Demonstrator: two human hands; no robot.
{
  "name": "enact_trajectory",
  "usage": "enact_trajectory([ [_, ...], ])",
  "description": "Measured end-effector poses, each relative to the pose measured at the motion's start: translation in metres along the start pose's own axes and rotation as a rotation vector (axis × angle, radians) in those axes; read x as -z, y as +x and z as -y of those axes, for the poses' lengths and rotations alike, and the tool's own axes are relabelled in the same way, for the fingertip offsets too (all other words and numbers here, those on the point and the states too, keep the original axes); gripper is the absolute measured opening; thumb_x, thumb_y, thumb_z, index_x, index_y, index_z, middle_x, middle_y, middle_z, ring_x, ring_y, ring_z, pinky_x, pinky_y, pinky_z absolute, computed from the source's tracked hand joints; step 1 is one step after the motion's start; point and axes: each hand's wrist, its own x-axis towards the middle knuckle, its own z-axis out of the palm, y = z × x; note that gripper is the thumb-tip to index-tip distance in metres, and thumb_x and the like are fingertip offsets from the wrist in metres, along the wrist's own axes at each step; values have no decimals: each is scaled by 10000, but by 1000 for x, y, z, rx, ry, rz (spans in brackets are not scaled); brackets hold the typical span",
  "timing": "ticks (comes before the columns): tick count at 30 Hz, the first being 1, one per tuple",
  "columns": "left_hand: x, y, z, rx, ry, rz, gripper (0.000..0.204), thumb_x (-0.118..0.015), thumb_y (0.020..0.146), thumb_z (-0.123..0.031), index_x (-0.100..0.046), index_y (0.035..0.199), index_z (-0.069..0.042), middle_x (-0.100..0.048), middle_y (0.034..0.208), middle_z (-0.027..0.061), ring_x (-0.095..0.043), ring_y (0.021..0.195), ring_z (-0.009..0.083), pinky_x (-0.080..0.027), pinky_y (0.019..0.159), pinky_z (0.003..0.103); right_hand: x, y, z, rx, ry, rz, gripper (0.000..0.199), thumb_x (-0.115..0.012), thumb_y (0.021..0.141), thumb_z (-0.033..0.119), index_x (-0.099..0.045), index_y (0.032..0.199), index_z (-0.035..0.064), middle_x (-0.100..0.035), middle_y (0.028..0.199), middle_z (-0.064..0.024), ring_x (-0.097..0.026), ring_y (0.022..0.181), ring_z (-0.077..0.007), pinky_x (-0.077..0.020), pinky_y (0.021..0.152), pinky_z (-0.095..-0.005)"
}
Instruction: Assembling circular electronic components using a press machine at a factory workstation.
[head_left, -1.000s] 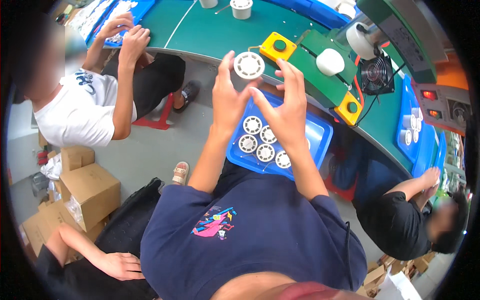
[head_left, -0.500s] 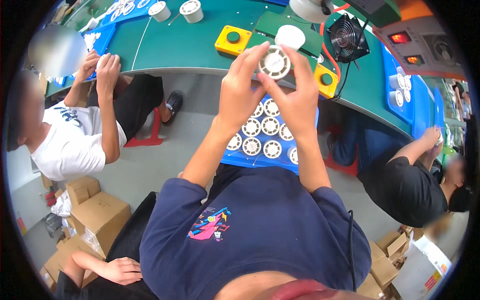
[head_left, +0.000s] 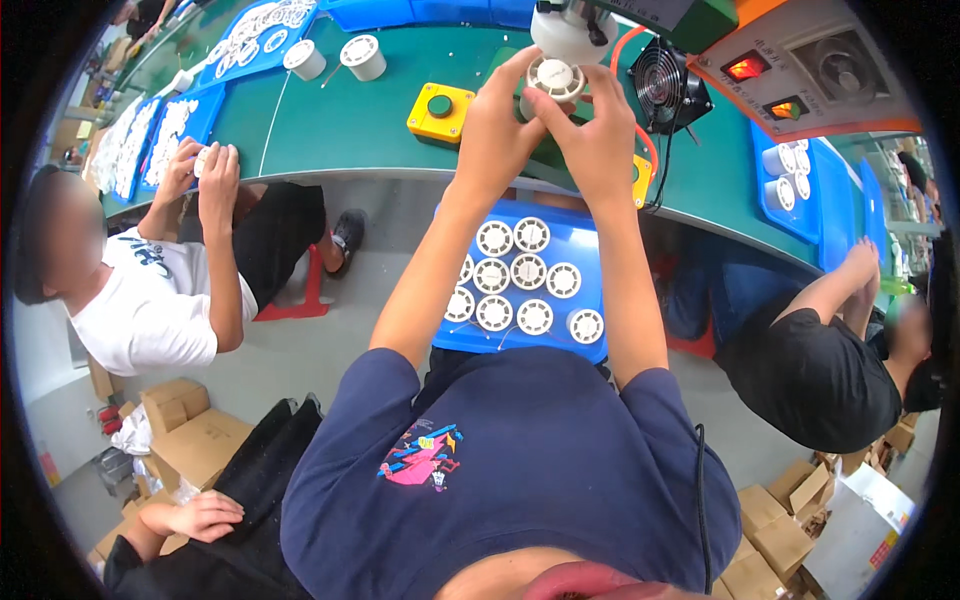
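Between my two hands is a white round plastic housing with a slotted top [head_left: 556,76]. My left hand [head_left: 498,125] grips it from the left side and my right hand [head_left: 598,140] from the right, thumbs on its near edge. It is just under the white head of a bench press [head_left: 572,34]. My fingers hide much of its sides and the green press base beneath. Below my wrists, a blue tray [head_left: 585,235] holds several similar housings [head_left: 493,275] standing slotted side up, some with thin wires.
A yellow box with a green button [head_left: 440,106] sits left of the press; another [head_left: 640,182] is partly hidden at its right. A black fan [head_left: 668,85] and an orange control box [head_left: 800,75] stand further right. Two white housings [head_left: 363,58] are at back left. People sit on both sides.
Both hands have carried the housing away from me, up to the press head. Its slotted face has tipped from facing me to more upward. The view has shifted slightly.
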Motion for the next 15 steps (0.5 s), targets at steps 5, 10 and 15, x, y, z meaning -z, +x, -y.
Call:
enact_trajectory([
  [5, 0, 4, 2, -11, 122, 42, 671, -812, 782, -81, -547, 1397, -58, -670, 1271, 202, -622, 1191, 411, -490, 999, 464, -2, 0, -9, -97, 144, 10, 508, -838, 819, 300, -666, 1211, 26, -689, 1135, -134, -632, 1081, -321, -508, 912, -416],
  [10, -1, 4, 3, -27, 132, 36, 676, -805, 784, -69, -539, 1406, -57, -669, 1258, 209, -621, 1185, 414, -489, 1001, 464, -9, -1, -6, -127, 183, -13, 518, -833, 818, 293, -656, 1221, 19, -681, 1138, -130, -632, 1072, -305, -503, 917, -408],
  [15, -4, -3, 0, -42, 104, 8, 683, -808, 786, -67, -536, 1413, -54, -674, 1245, 212, -643, 1147, 407, -503, 968, 465, -11, 1, -7, -110, 139, -40, 515, -814, 807, 299, -648, 1202, 14, -665, 1144, -140, -617, 1070, -313, -500, 921, -418],
])
